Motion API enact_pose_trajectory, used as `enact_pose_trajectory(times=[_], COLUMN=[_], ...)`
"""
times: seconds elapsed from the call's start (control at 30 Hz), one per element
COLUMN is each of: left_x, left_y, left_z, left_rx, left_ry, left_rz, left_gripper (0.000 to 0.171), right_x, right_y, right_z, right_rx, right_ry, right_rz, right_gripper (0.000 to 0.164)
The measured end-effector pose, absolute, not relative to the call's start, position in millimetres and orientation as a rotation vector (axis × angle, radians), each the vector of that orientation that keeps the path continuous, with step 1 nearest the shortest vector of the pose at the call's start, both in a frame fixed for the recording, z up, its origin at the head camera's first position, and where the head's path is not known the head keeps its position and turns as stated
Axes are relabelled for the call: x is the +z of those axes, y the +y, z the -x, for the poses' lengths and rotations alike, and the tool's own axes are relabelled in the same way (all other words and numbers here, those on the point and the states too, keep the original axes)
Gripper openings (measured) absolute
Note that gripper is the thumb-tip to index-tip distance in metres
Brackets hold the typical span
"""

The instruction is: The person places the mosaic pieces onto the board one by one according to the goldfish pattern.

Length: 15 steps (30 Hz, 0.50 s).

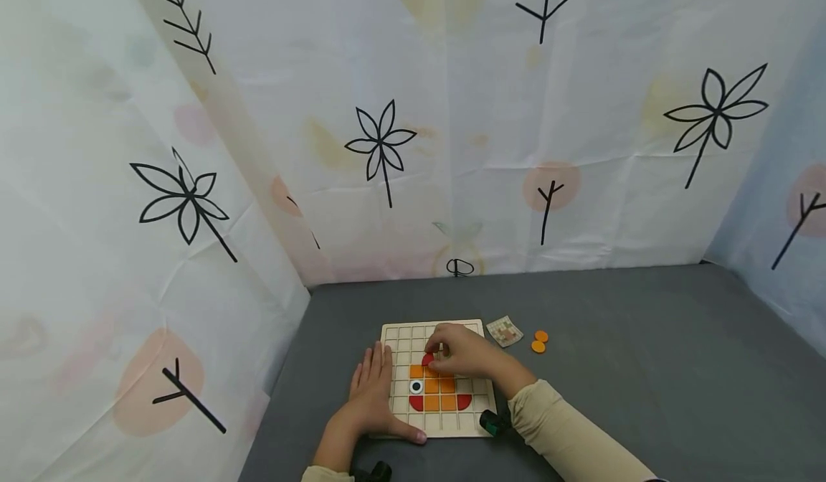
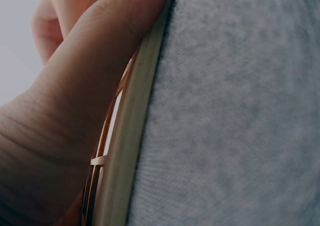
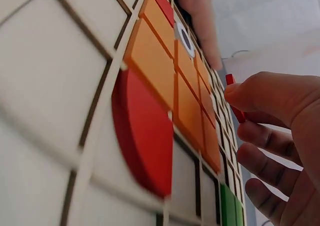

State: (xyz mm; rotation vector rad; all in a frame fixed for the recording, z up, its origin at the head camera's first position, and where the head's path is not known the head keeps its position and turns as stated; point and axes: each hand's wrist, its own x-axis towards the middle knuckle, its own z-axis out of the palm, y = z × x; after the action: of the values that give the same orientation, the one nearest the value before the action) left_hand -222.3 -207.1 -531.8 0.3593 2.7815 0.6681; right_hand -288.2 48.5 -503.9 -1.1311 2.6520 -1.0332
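Note:
A pale wooden grid board (image 1: 474, 424) lies on the grey surface. On it sit several orange square tiles (image 1: 448, 402), a black-and-white eye tile (image 1: 416, 386) and two red rounded tiles, one left (image 1: 416, 402) and one right (image 3: 147, 131) of the lower orange row. My right hand (image 1: 467, 353) pinches another red tile (image 3: 235, 98) between thumb and fingers, just above the grid. My left hand (image 1: 371, 399) rests along the board's left side with fingers straight. Its thumb (image 2: 100, 51) lies against the near edge.
A small patterned card (image 1: 505, 331) lies off the board's far right corner. Two orange discs (image 1: 538, 346) lie farther right. Part of a green tile (image 3: 230, 206) shows on the grid in the right wrist view. Printed white cloth (image 1: 452, 181) hangs behind and at the sides.

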Motion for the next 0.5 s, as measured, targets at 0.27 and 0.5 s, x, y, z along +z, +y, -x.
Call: enact_pose_trajectory(times=[0.27,0.5], left_x=[-537,-536], left_y=[-210,-211], left_z=[224,224], left_rx=[0.687,0.703], left_ry=[2.787,2.782], left_rz=[-0.367,-0.362], left_gripper=[0.171,0.17], right_x=[-508,-511], right_y=[27,21], right_z=[298,303], right_rx=[-0.957,-0.956], right_ry=[2.676,2.659], right_rz=[1.038,1.01], right_gripper=[0.009,0.011])
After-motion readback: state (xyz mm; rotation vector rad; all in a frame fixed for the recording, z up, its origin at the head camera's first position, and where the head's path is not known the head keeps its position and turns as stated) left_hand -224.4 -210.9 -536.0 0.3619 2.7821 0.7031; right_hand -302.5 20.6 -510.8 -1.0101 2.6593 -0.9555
